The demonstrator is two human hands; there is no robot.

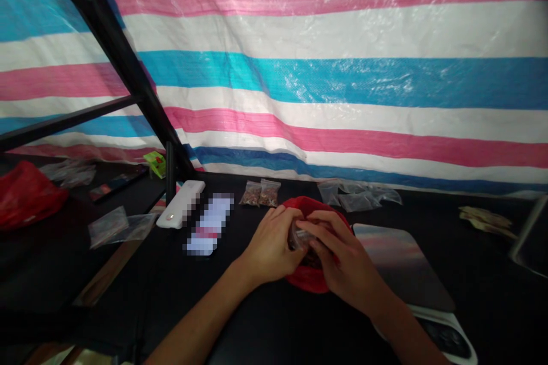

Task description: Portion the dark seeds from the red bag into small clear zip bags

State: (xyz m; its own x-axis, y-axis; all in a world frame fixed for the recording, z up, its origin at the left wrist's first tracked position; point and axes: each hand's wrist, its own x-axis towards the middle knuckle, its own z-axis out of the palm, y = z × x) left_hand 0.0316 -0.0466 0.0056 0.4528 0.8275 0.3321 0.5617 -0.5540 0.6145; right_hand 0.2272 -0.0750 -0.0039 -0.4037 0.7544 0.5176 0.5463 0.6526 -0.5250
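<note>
Both hands meet over a red plastic bag (309, 280) on the black table, with small dark brown pieces visible in its opening. My left hand (274, 245) is closed on a small clear plastic bag (302, 236) at the mouth of the red bag. From the other side, the bent fingers of my right hand (338, 245) pinch the same clear bag. Whether it has anything in it is hard to see between the fingers. Just behind my left hand lie two filled zip bags (260, 193) of reddish-brown bits, side by side.
A flat scale-like device (402, 265) lies right of the red bag. Clear plastic bags (359, 196) are at the back, gloves or cloth (486, 219) far right. Left are a blurred-out phone (211, 225), a white power bank (180, 204), a black frame post (128, 68) and another red bag (29, 194).
</note>
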